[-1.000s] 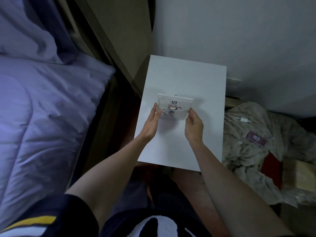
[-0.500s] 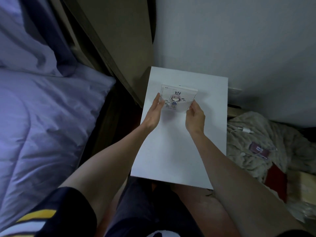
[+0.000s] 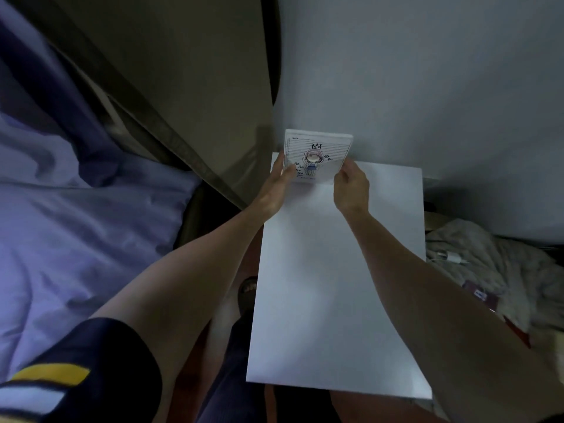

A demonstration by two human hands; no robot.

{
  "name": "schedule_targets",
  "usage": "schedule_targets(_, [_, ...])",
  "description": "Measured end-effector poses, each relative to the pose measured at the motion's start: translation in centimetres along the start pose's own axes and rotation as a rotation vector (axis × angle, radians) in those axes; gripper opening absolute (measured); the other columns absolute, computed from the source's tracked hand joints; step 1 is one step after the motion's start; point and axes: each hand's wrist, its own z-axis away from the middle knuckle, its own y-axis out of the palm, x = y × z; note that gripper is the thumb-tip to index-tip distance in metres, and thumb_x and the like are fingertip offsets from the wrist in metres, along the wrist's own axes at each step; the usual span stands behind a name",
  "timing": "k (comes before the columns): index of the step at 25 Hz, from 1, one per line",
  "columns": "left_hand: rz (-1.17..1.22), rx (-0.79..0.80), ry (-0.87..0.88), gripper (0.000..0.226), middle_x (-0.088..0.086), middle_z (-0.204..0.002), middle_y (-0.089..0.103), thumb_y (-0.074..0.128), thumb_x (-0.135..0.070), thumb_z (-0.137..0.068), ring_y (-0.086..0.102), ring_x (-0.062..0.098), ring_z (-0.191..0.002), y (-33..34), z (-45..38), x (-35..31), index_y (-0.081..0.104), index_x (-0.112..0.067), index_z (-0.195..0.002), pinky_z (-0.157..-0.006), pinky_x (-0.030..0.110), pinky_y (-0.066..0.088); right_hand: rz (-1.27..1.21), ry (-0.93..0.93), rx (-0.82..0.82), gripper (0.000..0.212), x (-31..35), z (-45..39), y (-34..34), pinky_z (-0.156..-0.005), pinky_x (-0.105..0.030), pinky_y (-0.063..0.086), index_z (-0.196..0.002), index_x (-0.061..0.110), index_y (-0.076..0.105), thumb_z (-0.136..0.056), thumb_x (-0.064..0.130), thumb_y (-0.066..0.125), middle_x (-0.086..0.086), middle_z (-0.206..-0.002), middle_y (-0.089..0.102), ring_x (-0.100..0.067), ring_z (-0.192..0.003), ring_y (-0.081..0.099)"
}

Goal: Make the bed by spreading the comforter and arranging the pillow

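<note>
A lilac comforter (image 3: 76, 239) lies spread over the bed on the left, with a pillow (image 3: 36, 138) in matching fabric at the upper left. Both my hands are away from the bed, over a white bedside table (image 3: 335, 285). My left hand (image 3: 274, 190) and my right hand (image 3: 351, 187) hold a small lined notebook (image 3: 317, 154) by its lower corners. The notebook bears a cartoon figure with a crown. It stands tilted upright at the table's far edge, against the grey wall.
A brown headboard (image 3: 171, 96) runs diagonally between bed and wall. To the right of the table lies a crumpled beige blanket (image 3: 503, 270) with a white charger (image 3: 451, 257) and a small dark card on it. My foot (image 3: 247, 294) shows beside the table.
Both hands have carried the notebook from the table's middle to its far edge and tipped it upright against the wall. The view has shifted forward.
</note>
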Motion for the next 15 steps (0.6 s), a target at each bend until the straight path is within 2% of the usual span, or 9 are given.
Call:
schedule_targets(3, [-0.006, 0.017, 0.002, 0.069, -0.007, -0.151, 0.039, 0.043, -0.050, -0.090, 0.034, 0.010, -0.140, -0.8, -0.5, 0.7, 0.024, -0.025, -0.151, -0.120, 0.046, 0.022, 0.027, 0.018, -0.004, 0.049, 0.2, -0.1, 0.9, -0.071, -0.027, 0.043, -0.119, 0.019, 0.062, -0.081, 0.000, 0.037, -0.005, -0.089, 0.062, -0.022, -0.078, 0.054])
schedule_targets(8, [-0.013, 0.031, -0.038, 0.073, -0.014, -0.154, 0.033, 0.044, -0.062, -0.087, 0.029, 0.004, -0.142, -1.4, -0.7, 1.6, 0.023, -0.034, -0.151, -0.121, 0.043, 0.018, -0.003, 0.028, 0.002, 0.054, 0.0, 0.5, 1.0, -0.084, -0.029, 0.048, -0.126, 0.024, 0.059, -0.082, 0.002, 0.037, -0.005, -0.108, 0.068, -0.020, -0.096, 0.061])
schedule_targets(11, [0.008, 0.018, -0.034, 0.063, -0.012, -0.155, 0.031, 0.041, -0.047, -0.096, 0.028, 0.004, -0.141, -1.1, -0.2, 1.3, 0.019, -0.029, -0.153, -0.121, 0.038, 0.017, 0.042, 0.012, 0.008, 0.049, 0.5, 0.6, 0.9, -0.082, -0.026, 0.043, -0.127, 0.019, 0.059, -0.085, 0.002, 0.038, -0.006, -0.112, 0.067, -0.026, -0.102, 0.060])
schedule_targets(13, [0.014, 0.005, -0.005, 0.065, -0.010, -0.154, 0.033, 0.041, -0.047, -0.094, 0.030, 0.007, -0.142, -1.3, -0.4, 1.0, 0.019, -0.029, -0.152, -0.120, 0.037, 0.020, 0.079, 0.020, 0.003, 0.046, 0.7, 0.7, 0.5, -0.091, -0.026, 0.041, -0.133, 0.015, 0.054, -0.090, 0.005, 0.040, -0.009, -0.127, 0.061, -0.028, -0.115, 0.056])
schedule_targets(15, [0.041, -0.057, -0.044, 0.069, -0.005, -0.158, 0.026, 0.042, -0.048, -0.094, 0.026, 0.014, -0.145, -1.6, -0.8, 0.8, 0.014, -0.029, -0.153, -0.120, 0.041, 0.020, 0.119, 0.115, -0.008, 0.044, 1.5, 0.9, -0.4, -0.101, -0.030, 0.038, -0.139, 0.009, 0.046, -0.094, 0.010, 0.042, -0.012, -0.140, 0.052, -0.028, -0.126, 0.050])
